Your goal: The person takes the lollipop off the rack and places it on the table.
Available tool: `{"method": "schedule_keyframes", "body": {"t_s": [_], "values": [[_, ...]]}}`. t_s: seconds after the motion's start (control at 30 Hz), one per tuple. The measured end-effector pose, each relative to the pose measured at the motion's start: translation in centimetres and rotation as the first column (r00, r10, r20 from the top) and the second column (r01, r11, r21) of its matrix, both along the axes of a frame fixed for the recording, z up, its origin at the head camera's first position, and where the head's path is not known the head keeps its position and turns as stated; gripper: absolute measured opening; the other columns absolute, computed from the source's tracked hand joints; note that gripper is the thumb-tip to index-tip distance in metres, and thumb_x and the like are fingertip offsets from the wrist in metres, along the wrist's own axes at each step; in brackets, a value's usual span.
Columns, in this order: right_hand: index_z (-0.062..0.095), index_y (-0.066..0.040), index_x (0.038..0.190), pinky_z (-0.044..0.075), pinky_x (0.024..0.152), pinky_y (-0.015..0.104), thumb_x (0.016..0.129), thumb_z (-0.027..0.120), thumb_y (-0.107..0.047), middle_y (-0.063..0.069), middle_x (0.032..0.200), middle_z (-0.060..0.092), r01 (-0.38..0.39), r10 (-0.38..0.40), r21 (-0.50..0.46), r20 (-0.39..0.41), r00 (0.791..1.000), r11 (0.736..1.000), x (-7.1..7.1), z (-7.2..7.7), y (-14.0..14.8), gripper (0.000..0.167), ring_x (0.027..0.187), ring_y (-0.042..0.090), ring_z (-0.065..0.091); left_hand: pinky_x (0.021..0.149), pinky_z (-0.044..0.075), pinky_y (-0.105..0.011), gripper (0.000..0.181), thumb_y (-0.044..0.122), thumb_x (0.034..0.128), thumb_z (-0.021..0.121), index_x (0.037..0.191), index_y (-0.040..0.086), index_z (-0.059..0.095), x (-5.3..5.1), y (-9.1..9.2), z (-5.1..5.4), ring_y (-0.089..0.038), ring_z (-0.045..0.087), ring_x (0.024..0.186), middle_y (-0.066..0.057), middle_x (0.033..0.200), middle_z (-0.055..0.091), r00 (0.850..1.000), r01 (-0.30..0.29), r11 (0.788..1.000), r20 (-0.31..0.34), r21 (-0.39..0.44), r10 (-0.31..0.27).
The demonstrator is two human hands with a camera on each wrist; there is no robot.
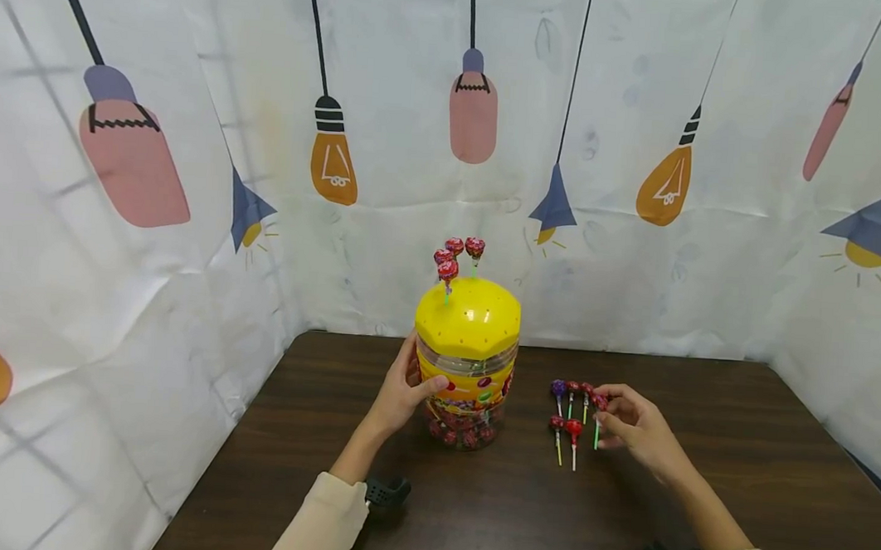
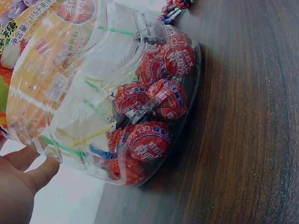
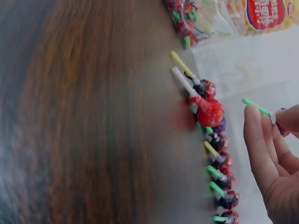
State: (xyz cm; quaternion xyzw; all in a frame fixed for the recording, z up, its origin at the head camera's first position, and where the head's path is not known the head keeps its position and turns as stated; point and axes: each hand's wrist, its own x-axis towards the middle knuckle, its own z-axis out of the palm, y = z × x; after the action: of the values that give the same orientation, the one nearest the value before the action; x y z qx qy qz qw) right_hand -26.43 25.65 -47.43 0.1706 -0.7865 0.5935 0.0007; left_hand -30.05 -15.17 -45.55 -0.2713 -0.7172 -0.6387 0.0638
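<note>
A clear jar with a yellow lid stands upright, several lollipops sticking up from the lid. My left hand grips the jar's left side, thumb across its front; the left wrist view shows the hand against the jar wall, red-wrapped lollipops inside. To the jar's right, my right hand pinches a red lollipop with a green stick. In the right wrist view, the hand has the green stick between thumb and fingers.
Several lollipops lie grouped on the dark wooden table between the jar and my right hand. They form a row in the right wrist view. Behind the table hangs a white cloth printed with lamps.
</note>
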Motion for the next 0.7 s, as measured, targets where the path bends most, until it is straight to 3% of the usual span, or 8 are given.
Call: {"method": "schedule_keyframes", "body": {"t_s": [0.4,0.7], "values": [[0.040,0.009,0.139,0.065,0.074,0.044,0.103,0.059,-0.009,0.015,0.100,0.057,-0.081,0.079,0.007,0.142,0.987,0.997,-0.6,-0.7,1.0,0.044,0.097,0.025,0.068,0.115,0.040,-0.062,0.086,0.037,0.0963,0.071,0.162,0.041,0.016,0.1,0.0,0.0,-0.033,0.050,0.137,-0.005,0.156,0.043,1.000,-0.012,1.000,0.012,-0.010,0.012],[0.039,0.007,0.137,0.064,0.073,0.047,0.104,0.058,-0.012,0.015,0.100,0.060,-0.132,0.121,0.038,0.217,0.969,0.991,-0.8,-0.8,1.5,0.043,0.088,0.022,0.067,0.115,0.038,-0.064,0.087,0.041,0.0956,0.071,0.162,0.041,0.016,0.0,0.0,0.0,-0.034,0.049,0.137,-0.005,0.156,0.043,1.000,-0.008,1.000,0.005,-0.006,0.008]]}}
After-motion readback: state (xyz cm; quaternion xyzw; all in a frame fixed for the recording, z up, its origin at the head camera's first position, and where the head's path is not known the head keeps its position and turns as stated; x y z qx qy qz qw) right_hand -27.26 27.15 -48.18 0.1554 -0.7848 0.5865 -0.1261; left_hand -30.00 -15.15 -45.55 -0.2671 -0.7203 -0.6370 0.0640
